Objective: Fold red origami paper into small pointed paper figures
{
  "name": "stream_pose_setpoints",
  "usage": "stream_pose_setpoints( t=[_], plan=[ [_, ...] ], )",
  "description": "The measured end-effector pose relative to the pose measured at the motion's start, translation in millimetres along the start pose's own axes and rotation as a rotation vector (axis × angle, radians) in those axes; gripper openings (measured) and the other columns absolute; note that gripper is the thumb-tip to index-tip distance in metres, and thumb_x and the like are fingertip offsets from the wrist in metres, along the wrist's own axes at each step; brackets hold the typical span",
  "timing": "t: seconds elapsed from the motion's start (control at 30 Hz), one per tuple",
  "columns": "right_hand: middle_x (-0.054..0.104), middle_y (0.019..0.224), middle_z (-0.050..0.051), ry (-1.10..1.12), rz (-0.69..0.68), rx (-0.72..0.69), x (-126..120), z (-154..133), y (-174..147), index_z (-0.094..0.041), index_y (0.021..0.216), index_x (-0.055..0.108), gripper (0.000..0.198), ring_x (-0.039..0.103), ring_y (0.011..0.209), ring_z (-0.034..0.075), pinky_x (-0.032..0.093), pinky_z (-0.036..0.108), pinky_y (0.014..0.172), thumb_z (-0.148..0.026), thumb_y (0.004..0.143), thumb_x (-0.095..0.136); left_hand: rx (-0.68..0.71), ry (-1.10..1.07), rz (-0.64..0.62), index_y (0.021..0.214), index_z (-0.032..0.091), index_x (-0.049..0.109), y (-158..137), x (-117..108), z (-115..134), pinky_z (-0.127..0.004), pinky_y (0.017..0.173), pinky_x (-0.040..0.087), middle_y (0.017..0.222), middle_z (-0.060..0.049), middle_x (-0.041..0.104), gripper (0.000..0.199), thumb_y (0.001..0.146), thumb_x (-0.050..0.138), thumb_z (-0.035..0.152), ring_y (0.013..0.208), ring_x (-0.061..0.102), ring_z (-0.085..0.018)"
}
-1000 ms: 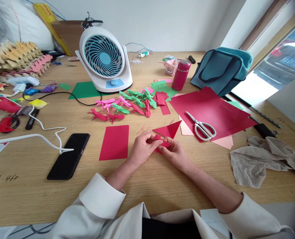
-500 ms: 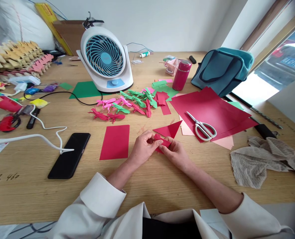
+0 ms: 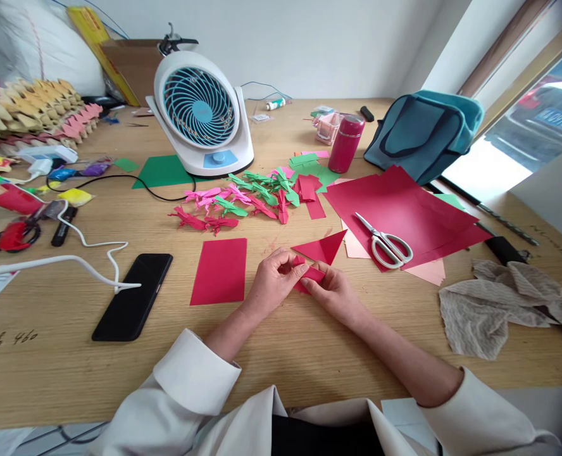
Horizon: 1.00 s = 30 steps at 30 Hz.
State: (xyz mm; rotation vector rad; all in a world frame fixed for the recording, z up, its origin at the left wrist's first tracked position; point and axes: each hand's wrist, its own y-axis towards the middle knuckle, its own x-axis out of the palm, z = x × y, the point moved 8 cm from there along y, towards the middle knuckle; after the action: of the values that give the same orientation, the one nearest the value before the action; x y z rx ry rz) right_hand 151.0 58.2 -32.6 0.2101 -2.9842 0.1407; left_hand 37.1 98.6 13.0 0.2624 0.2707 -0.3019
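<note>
A small piece of folded red paper (image 3: 315, 273) is pinched between both my hands, just above the table. My left hand (image 3: 275, 278) grips its left side with thumb and fingers, and my right hand (image 3: 337, 292) holds its right end. My fingers cover parts of the folds. Right behind the hands lies a red paper triangle (image 3: 323, 247). Left of them rests a flat red paper rectangle (image 3: 219, 271). Farther back, folded paper figures in pink, green and red (image 3: 243, 199) lie in a loose pile.
White-handled scissors (image 3: 389, 248) lie on large red sheets (image 3: 404, 215) at the right. A black phone (image 3: 133, 296) with a white cable is at the left. Behind stand a fan (image 3: 200, 114), a red flask (image 3: 346, 144) and a blue bag (image 3: 423, 136). A crumpled cloth (image 3: 499, 307) lies far right.
Almost nothing differs. My fingers have shifted very slightly on the folded red paper, which stays in the same spot.
</note>
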Motion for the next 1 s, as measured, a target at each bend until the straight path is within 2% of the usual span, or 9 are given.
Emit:
stream_pose_setpoints(
  t=[0.17,0.4,0.6,0.67,0.83,1.0],
  plan=[
    [0.064,0.078,0.000,-0.003,-0.011,-0.004,0,1,0,-0.020,0.088,0.059,0.025,0.055,0.067,0.013,0.046,0.027,0.064,-0.042,0.084,0.068,-0.027,-0.041,0.018,0.071,0.017,0.058,-1,-1,-2,-0.024,0.068,0.044,0.075,0.000,0.058,0.016,0.082,0.066,0.026,0.071,0.053,-0.012],
    [0.061,0.070,-0.001,-0.085,-0.006,0.006,-1,3,0,-0.021,0.080,0.054,0.031,0.052,0.060,0.013,0.043,0.025,0.057,-0.048,0.081,0.069,-0.003,-0.027,0.015,0.062,0.017,0.053,1,-4,-1,-0.025,0.070,0.042,0.065,0.002,0.053,0.031,0.090,0.056,0.030,0.068,0.050,-0.012],
    [0.063,0.070,-0.001,-0.037,0.004,0.018,-2,6,2,-0.021,0.083,0.056,0.030,0.056,0.063,0.014,0.047,0.027,0.060,-0.048,0.080,0.070,-0.099,-0.154,-0.066,0.077,0.016,0.062,1,4,-10,-0.024,0.065,0.041,0.071,0.001,0.059,0.028,0.089,0.057,0.040,0.068,0.052,-0.012],
    [0.064,0.071,-0.001,-0.015,0.023,0.017,-3,6,3,-0.021,0.084,0.058,0.031,0.058,0.064,0.015,0.049,0.029,0.062,-0.049,0.078,0.071,-0.109,-0.157,-0.083,0.074,0.016,0.061,0,6,-11,-0.023,0.062,0.040,0.069,0.001,0.057,0.027,0.086,0.062,0.040,0.065,0.050,-0.011],
    [0.066,0.077,0.000,-0.009,0.024,-0.009,-1,1,5,-0.020,0.090,0.062,0.035,0.058,0.063,0.014,0.050,0.029,0.064,-0.049,0.074,0.075,-0.115,-0.167,-0.004,0.061,0.016,0.052,1,-1,-16,-0.023,0.060,0.037,0.061,0.004,0.048,0.035,0.083,0.065,0.040,0.061,0.043,-0.010],
    [0.063,0.068,-0.001,-0.013,0.010,-0.021,0,-3,6,-0.020,0.075,0.058,0.035,0.057,0.060,0.013,0.047,0.028,0.062,-0.050,0.073,0.075,-0.188,-0.296,0.090,0.063,0.016,0.054,2,-8,-27,-0.023,0.060,0.037,0.062,0.004,0.047,0.036,0.080,0.068,0.044,0.061,0.042,-0.009]
  ],
)
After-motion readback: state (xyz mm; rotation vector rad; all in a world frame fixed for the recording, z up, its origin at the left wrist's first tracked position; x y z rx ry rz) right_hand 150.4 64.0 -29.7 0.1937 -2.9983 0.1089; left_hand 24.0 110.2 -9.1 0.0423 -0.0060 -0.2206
